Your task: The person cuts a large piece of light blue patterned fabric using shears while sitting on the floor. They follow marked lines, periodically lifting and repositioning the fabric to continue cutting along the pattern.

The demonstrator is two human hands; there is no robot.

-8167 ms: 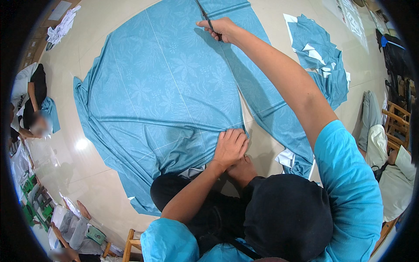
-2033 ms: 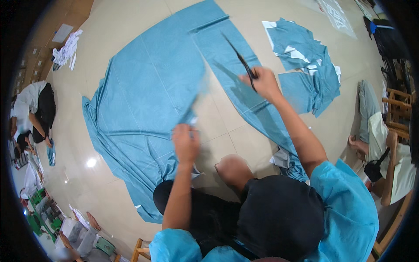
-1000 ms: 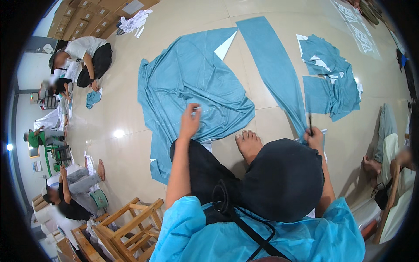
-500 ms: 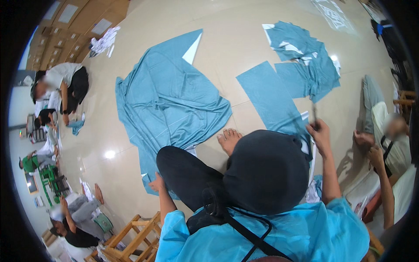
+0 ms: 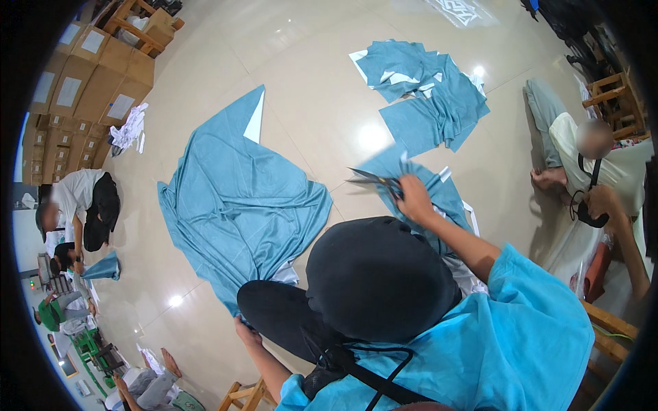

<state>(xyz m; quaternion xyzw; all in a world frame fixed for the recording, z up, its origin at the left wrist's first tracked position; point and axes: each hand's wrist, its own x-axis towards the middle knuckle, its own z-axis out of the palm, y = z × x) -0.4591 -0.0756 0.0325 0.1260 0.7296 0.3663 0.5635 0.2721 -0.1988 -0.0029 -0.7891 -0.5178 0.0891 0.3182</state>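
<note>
Cloth (image 5: 233, 198), blue and creased, lies spread on the floor (image 5: 301, 48) at my left, white showing at its far corner. Ahead to my right sits a pile (image 5: 439, 96) of blue pieces. Nearer me is a smaller blue piece (image 5: 445, 195), partly blurred. My left hand (image 5: 248, 332) is at the cloth's near edge; whether it grips, I cannot tell. My right hand (image 5: 415, 198) closes around the scissors (image 5: 384, 181), blades apart

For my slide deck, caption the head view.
Right hand holds open scissors; left hand is at the near end of a large blue cloth.
</note>
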